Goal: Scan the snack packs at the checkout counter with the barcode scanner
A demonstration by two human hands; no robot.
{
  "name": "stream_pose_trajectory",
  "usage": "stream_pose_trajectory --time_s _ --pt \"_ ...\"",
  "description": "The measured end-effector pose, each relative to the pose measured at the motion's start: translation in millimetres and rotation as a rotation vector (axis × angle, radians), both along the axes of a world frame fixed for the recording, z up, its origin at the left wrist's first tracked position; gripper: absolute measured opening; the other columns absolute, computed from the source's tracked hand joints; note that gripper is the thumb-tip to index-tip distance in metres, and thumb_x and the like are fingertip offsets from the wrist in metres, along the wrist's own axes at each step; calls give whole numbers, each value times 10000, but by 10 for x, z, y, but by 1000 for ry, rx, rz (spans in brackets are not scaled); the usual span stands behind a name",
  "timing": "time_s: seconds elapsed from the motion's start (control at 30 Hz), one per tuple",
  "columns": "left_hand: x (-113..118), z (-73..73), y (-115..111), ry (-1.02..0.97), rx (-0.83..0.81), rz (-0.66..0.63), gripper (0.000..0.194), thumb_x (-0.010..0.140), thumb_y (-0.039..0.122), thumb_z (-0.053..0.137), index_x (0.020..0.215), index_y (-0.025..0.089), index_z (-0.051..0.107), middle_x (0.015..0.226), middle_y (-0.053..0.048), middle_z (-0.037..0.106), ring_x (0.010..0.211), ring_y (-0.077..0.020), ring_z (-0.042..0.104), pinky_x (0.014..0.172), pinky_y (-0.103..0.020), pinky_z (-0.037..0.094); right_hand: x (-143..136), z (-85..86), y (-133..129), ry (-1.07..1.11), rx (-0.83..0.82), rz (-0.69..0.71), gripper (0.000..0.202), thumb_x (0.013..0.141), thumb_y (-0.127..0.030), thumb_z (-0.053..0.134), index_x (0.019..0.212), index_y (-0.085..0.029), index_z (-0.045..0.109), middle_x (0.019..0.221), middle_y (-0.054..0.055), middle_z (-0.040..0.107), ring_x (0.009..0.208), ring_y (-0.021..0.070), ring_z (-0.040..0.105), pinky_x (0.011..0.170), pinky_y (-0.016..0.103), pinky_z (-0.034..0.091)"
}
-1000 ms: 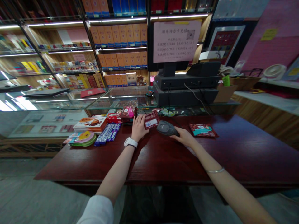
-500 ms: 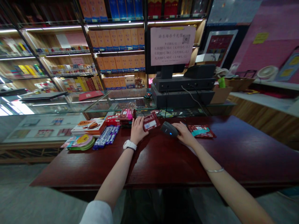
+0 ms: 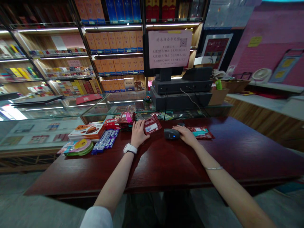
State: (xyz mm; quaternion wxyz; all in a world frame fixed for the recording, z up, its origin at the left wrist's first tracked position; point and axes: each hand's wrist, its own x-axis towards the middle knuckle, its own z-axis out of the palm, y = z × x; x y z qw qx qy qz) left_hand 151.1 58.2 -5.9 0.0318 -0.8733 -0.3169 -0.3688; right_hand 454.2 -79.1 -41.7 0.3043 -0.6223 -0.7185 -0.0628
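Note:
My left hand (image 3: 139, 133) is closed on a dark red snack packet (image 3: 152, 124), tilted so its white barcode label shows. In my right hand (image 3: 186, 135) is a black handheld barcode scanner (image 3: 171, 134), a small blue light glowing on it, its head toward the packet. Behind my right hand lies another brown and teal snack packet (image 3: 201, 132), flat on the table. Just left of my left hand sits a stack of red and pink packets (image 3: 125, 118). Beside that stack are blue-wrapped bars (image 3: 105, 141).
On the dark red wooden table (image 3: 99, 174), an orange and white box (image 3: 86, 130) and round green-edged packs (image 3: 79, 147) stand at the left. A glass counter (image 3: 118, 101) and a black cash register (image 3: 181, 93) with a sign-covered monitor (image 3: 168, 49) are behind.
The scanner has turned slightly, its head now more level, while staying in my right hand. My left hand still holds the packet. The whole view has shifted a little.

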Motion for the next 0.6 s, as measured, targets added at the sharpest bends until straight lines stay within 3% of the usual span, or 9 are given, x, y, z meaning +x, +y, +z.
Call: stream_pose_trajectory --time_s 0.43,0.6 --pt "-2 -11 12 -2 0 -5 852 656 321 717 1423 141 393 1400 -157 507 1354 -327 425 1203 -505 218 -68 55 -26 28 -24 63 602 677 14 429 1181 -221 659 1199 90 673 1160 238 596 1041 479 461" --pt "-8 15 8 -20 0 -22 830 655 304 714 1409 139 409 1389 -159 518 1353 -325 428 1206 -506 215 -51 129 -19 165 48 -2 543 670 -20 405 1083 -221 693 1255 93 624 1212 231 563 1082 481 422"
